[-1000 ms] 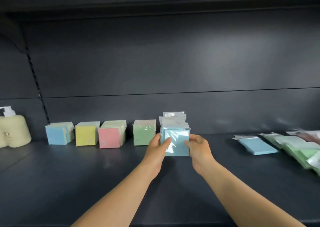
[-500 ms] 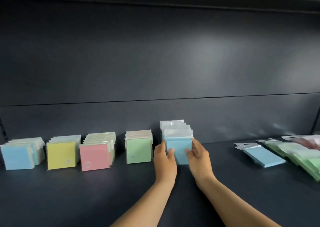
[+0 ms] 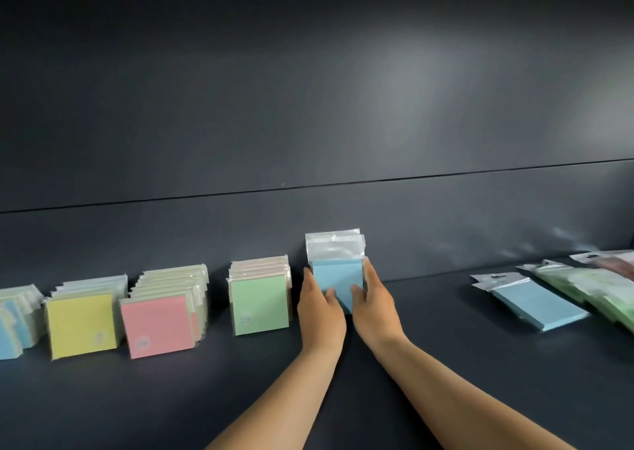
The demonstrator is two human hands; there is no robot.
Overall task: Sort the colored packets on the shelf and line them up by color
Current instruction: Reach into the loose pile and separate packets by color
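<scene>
Since a second ago you've set the blue stack (image 3: 338,279) down on the shelf (image 3: 446,346), right of the green stack (image 3: 259,303). Your left hand (image 3: 320,312) and right hand (image 3: 374,303) both grip it, covering its bottom edge.

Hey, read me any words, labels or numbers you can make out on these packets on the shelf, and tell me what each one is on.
No text is legible.
yellow packet: small round sticker at the lower right, too blurred to read.
pink packet: small round sticker at the lower left, too blurred.
green packet: tiny print at the lower left, too small.
blue packet between the hands: no print visible.
</scene>
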